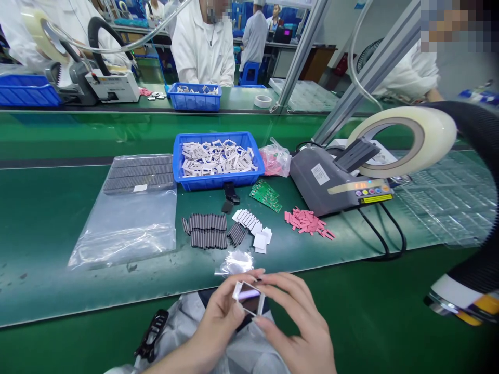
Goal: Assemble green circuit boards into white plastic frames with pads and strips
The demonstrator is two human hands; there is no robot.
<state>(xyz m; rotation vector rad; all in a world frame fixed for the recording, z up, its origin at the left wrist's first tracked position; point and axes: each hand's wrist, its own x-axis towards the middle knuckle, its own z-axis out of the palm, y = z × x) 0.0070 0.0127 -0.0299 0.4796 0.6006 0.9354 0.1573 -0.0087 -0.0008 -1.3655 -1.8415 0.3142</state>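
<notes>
Between my hands, just in front of the bench edge, is a small white rectangular frame (260,305) with a dark, shiny pane (249,294) in it. My left hand (222,311) pinches its left side between thumb and fingers. On the right side, the thumb and fingertips of my right hand (298,317) close on the same frame. A pile of clear film pieces (237,263) lies right beyond my fingers. Behind it are rows of dark grey strips (206,231), white square pads (262,240) and a few black pieces (230,197).
A blue bin (218,182) holds many white frames. Green circuit boards (265,195), pink strips (307,222) and a tape dispenser (323,182) with a large roll stand to the right. At left lies a clear plastic bag (128,223). A black flexible hose (473,249) hangs at right. Co-workers sit opposite.
</notes>
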